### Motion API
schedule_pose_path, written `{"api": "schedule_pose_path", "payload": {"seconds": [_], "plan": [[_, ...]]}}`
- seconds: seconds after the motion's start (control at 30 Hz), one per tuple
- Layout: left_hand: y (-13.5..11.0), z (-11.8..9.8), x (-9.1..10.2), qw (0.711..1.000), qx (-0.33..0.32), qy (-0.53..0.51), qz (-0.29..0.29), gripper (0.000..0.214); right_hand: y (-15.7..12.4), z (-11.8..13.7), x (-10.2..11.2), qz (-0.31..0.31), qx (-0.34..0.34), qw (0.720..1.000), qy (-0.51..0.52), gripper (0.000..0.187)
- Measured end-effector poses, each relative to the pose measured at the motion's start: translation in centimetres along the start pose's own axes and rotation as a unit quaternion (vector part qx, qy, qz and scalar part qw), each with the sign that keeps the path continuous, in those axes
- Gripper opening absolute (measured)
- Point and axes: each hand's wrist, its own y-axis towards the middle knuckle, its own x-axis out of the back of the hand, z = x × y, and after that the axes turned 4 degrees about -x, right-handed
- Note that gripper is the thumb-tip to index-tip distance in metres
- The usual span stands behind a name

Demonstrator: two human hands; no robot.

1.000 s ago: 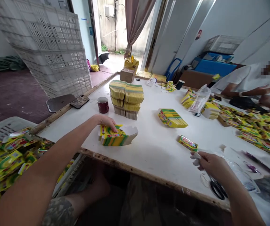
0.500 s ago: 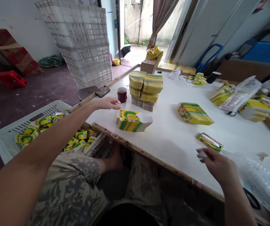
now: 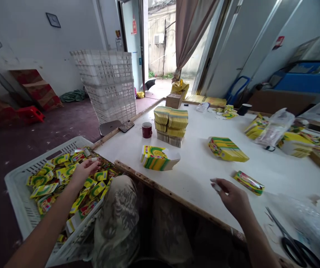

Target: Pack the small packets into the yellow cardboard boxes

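Observation:
My left hand [image 3: 85, 172] is over the white plastic basket [image 3: 17, 193], which is full of small yellow-green cartons [image 3: 44, 190]. Its fingers stretch to the right, hold nothing I can see, and have white coverings at the tips. Above the near part of the table, my right hand [image 3: 230, 194] has its fingers loosely bent, with a gap by the thumb and white on the fingertips. Nothing shows in it. Just beyond lies a shiny, banded bundle of cartons [image 3: 249, 182]. A row of flat cartons [image 3: 160, 159] sits at the table's left part.
A tall stack of flat cartons [image 3: 171, 124] stands behind, beside a dark red mug [image 3: 146, 130] and a phone [image 3: 126, 126]. Another carton row [image 3: 227, 149] lies right of centre. Black-handled scissors [image 3: 294, 243] and clear plastic [image 3: 307, 219] are at near right. White crates [image 3: 109, 85] rise beyond.
My left hand has moved from above the carton row on the table down and left to the basket. My right hand has shifted left, away from the bundle. The view has tilted up.

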Motion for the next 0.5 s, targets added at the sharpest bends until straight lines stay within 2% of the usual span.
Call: {"api": "schedule_pose_path", "payload": {"seconds": [0.07,0.17,0.27,0.33,0.4,0.5], "plan": [[0.0,0.4,-1.1,0.999,-0.001,-0.031,-0.04,0.053,0.9,1.8,-0.6,0.009,0.02,0.999,0.035,0.035],[0.0,-0.1,-4.2,0.997,-0.001,-0.064,-0.043,0.057,2.6,4.4,-1.8,0.029,0.007,0.991,0.129,0.043],[0.4,-1.2,-8.4,0.997,0.008,-0.08,-0.013,0.067,4.5,6.5,-3.8,0.084,-0.044,0.964,0.249,0.067],[1.0,-1.8,-11.4,0.996,0.031,-0.078,0.015,0.073,5.7,7.4,-5.4,0.118,-0.074,0.946,0.291,0.079],[1.8,-2.3,-14.2,0.995,0.057,-0.072,0.044,0.075,6.8,8.0,-7.1,0.139,-0.105,0.934,0.313,0.084],[3.0,-2.8,-17.6,0.99,0.096,-0.067,0.075,0.078,8.2,8.4,-9.4,0.175,-0.132,0.912,0.346,0.083]]}}
